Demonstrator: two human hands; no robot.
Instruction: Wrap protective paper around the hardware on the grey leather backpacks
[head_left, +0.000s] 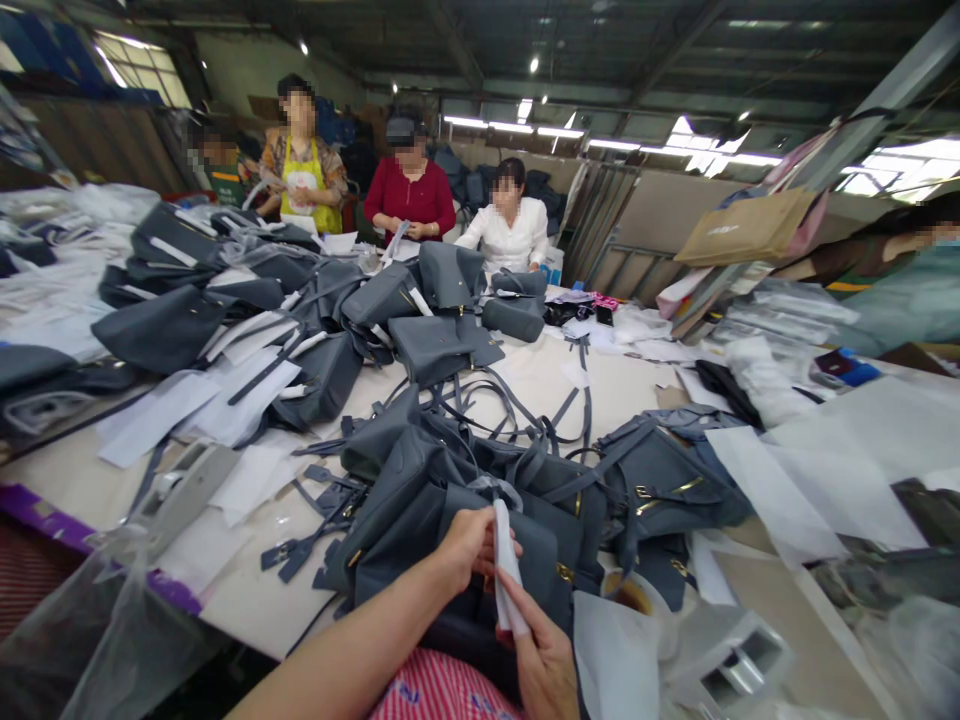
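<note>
A grey-blue leather handbag (420, 530) lies right in front of me on the big worktable (75, 480), among several others like it. My left hand (465, 545) is closed on the upper end of a narrow white strip (504, 560), just over the bag. My right hand (544, 655) pinches the strip's lower end with thumb and fingers. The strip stands nearly upright between the two hands. Loose grey straps (525, 410) trail across the table behind the bag.
Piles of grey bags (315, 310) and white paper sheets (240, 400) cover the table. Three people work at the far side, another person at the right edge (900, 280). A tape dispenser (184, 490) sits left, clear plastic bags (97, 630) at lower left.
</note>
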